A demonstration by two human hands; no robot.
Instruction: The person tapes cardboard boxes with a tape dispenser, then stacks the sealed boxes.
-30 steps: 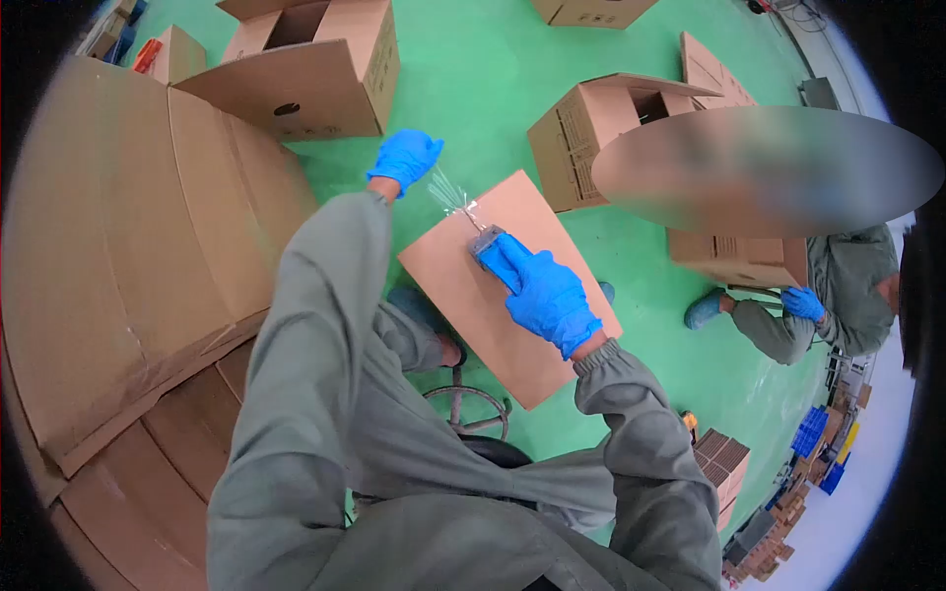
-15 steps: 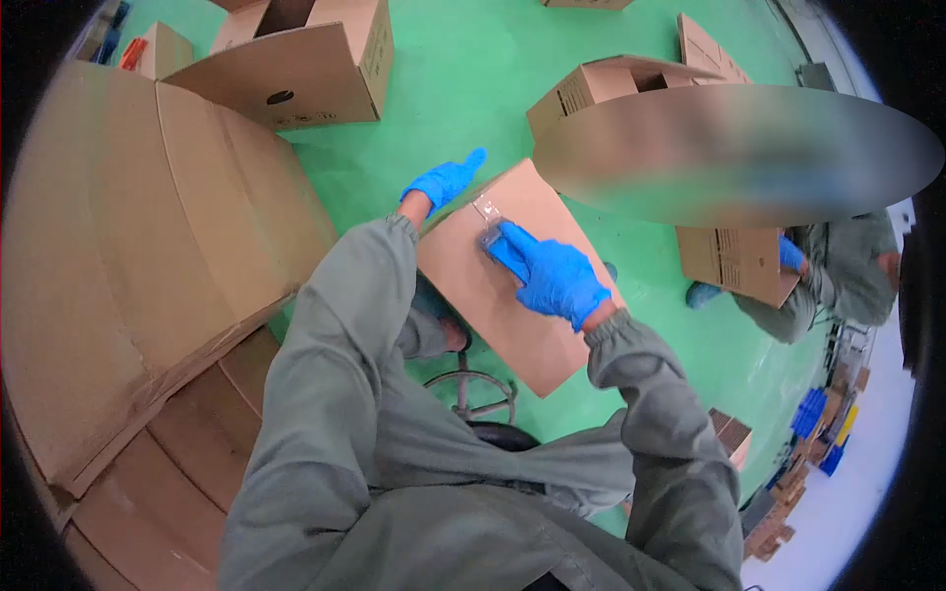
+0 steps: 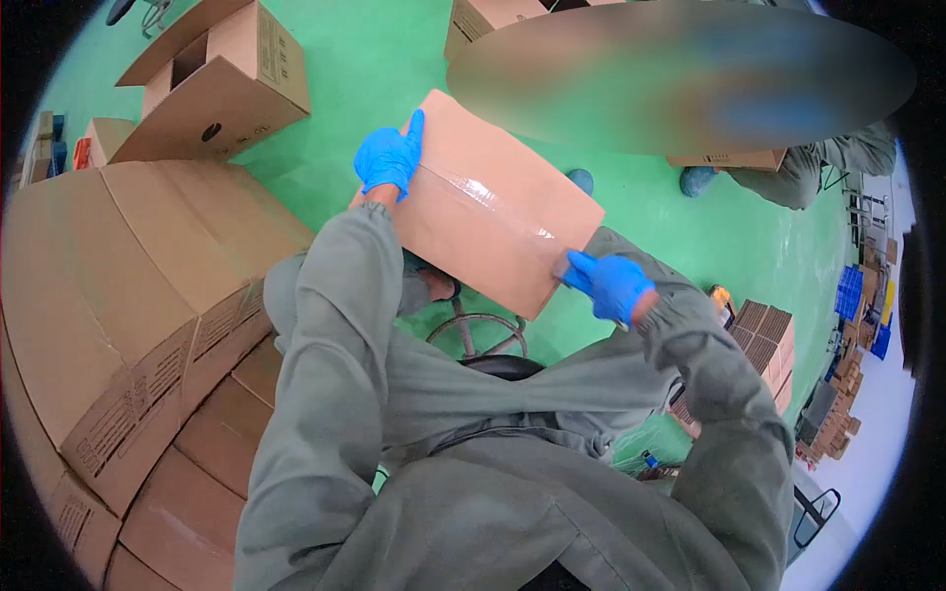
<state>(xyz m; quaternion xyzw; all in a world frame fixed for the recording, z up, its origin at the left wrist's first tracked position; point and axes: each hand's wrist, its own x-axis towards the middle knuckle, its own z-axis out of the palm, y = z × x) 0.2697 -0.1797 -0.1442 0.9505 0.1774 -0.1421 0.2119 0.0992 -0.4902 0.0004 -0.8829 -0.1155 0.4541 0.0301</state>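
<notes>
A brown cardboard box [image 3: 483, 212] lies tilted in front of my knees, a strip of shiny clear tape [image 3: 478, 192] running along its top face. My left hand [image 3: 390, 158], in a blue glove, rests against the box's upper left edge, thumb extended and fingers partly hidden over the side. At the lower right edge, my gloved right hand [image 3: 613, 286] is closed around a small tape tool [image 3: 563, 266], mostly covered by the fingers, at the end of the tape strip.
Large cartons [image 3: 148, 286] are stacked at the left. An open box [image 3: 222, 89] stands at the upper left. Flat cardboard bundles [image 3: 764, 345] sit at the right. A co-worker's leg [image 3: 788, 177] shows at the upper right, beside a blurred area. A wheeled stool base [image 3: 473, 330] is below the box.
My right hand has moved with the tool across the box to its lower right edge, and tape now spans the top. My left hand is still at the upper left edge. The view has shifted.
</notes>
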